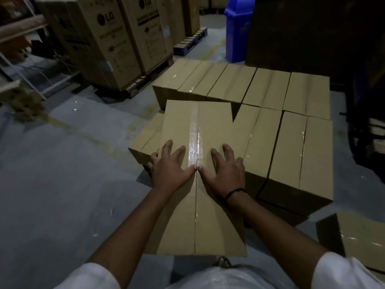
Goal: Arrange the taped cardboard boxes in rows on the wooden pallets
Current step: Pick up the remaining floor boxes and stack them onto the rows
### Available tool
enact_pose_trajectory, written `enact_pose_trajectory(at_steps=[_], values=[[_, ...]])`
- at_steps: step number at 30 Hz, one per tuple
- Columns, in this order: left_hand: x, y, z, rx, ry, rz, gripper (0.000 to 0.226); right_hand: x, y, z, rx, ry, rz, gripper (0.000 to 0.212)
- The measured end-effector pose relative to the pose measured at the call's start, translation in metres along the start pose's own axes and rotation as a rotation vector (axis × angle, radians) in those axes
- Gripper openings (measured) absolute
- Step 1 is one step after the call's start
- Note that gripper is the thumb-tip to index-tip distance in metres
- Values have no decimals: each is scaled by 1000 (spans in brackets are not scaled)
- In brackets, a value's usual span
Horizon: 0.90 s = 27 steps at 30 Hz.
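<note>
View: head camera, looking down over both arms at a stack of boxes.
Box in hand: a taped cardboard box (212, 126) lies on top of the near row. It is turned slightly off line with the boxes below and overhangs them towards the person.
Left hand (170, 170): flat on the lid with fingers spread, pressing rather than gripping, just left of the tape seam.
Right hand (225, 172): also flat with fingers spread, just right of the seam, a dark wristband (234, 192) at the wrist. The two thumbs meet on the tape.
Far row (233, 84): five taped boxes stand side by side, touching and squared up, so this row looks finished.
Near row (291, 147): more boxes stand in front of the far row, touching it. The right ones sit straight, and the leftmost one (145, 138) is partly covered by the box under the hands.
Pallet: whatever carries the stack is hidden by the boxes, so I cannot tell what it is.
Still loose: one taped box (358, 236) sits near right on the floor (62, 174), apart from the rows.
Progress: judging from this, the bottom layer is largely laid. The box under the hands needs squaring into place, and at least the loose box remains.
Surroundings: tall printed cartons (108, 44) stand far left and a blue bin (237, 28) stands far behind.
</note>
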<state>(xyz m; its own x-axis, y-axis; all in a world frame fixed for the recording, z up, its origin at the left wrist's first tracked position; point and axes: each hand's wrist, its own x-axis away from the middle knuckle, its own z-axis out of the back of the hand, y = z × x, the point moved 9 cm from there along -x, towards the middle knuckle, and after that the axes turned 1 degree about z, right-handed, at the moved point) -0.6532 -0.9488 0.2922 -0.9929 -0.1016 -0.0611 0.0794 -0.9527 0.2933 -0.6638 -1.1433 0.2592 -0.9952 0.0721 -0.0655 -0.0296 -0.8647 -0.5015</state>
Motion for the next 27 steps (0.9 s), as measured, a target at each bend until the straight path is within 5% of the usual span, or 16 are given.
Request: enact_pose_trajectory(at_steps=[18, 27], values=[[-243, -67, -49, 153, -85, -61, 75, -192, -51, -91, 13, -54, -141, 82], [-353, -92, -109, 129, -318, -220, 79, -265, -46, -160, -2, -86, -367, 86]])
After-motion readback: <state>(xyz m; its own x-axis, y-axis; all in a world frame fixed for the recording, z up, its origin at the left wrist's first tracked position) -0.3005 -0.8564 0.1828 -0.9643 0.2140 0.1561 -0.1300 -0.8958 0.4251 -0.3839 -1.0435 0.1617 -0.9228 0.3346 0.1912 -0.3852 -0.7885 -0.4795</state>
